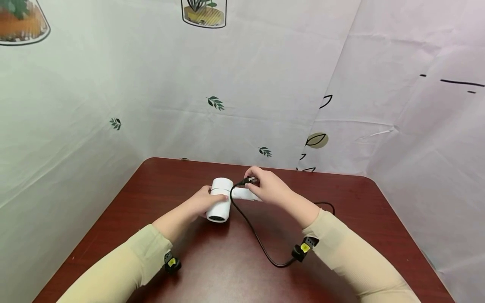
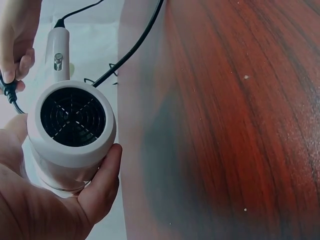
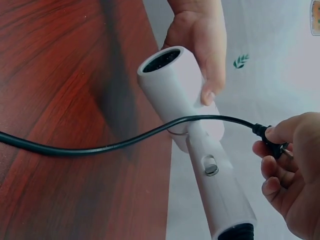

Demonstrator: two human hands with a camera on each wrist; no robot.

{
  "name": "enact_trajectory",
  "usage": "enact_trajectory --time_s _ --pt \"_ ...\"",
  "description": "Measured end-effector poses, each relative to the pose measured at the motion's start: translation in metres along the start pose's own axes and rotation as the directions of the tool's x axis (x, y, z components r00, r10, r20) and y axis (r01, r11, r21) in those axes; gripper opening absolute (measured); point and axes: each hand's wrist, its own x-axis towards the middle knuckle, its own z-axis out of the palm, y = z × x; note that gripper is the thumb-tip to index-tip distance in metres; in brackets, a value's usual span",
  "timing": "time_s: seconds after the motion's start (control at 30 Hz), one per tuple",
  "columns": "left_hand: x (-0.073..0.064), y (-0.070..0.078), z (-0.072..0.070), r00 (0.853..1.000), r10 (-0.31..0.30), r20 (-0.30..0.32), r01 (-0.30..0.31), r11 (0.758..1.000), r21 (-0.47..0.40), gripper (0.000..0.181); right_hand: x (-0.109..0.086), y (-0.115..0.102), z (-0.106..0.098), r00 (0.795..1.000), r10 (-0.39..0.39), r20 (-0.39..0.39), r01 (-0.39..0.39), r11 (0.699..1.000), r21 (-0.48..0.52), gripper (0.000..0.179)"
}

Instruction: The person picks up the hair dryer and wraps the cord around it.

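A white hair dryer (image 1: 219,208) is held above the table, its grilled round end (image 2: 73,117) facing the left wrist camera. My left hand (image 1: 201,201) grips the barrel, thumb on one side and fingers round the other. The handle (image 3: 216,185) points to the right and carries a small switch (image 3: 210,165). With thumb and fingers, my right hand (image 1: 272,187) pinches the black power plug (image 3: 270,141) just beyond the barrel, its metal prongs showing. From the plug the black cord (image 1: 254,233) loops down in front of the dryer and passes by the right wrist.
The dark red wooden table (image 1: 227,269) lies under both arms. White patterned cloth (image 1: 242,75) hangs behind it and at both sides. Part of the cord (image 1: 326,204) also curves out behind the right forearm.
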Motion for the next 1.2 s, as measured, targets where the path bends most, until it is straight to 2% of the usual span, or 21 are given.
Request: enact_trajectory --time_s 0.33,0.57,0.8,1.2 --pt "-0.004 -0.003 -0.001 1.0 0.006 -0.002 -0.006 0.999 0.042 0.067 0.005 0.002 -0.012 0.997 0.072 -0.017 -0.072 0.997 -0.013 0.018" --pt "-0.006 -0.003 -0.001 0.998 0.037 0.048 -0.041 0.995 0.093 0.066 0.009 -0.002 -0.025 0.994 0.111 0.0 -0.111 0.993 -0.028 0.019" --pt "-0.009 -0.002 0.0 0.994 0.053 0.096 -0.06 0.995 0.076 0.063 0.015 -0.002 -0.037 0.992 0.126 0.017 -0.125 0.991 -0.052 0.021" --pt "-0.014 -0.003 0.002 0.987 0.096 0.131 -0.106 0.992 0.072 0.063 0.021 0.014 -0.046 0.988 0.153 -0.025 -0.154 0.986 -0.063 0.026"
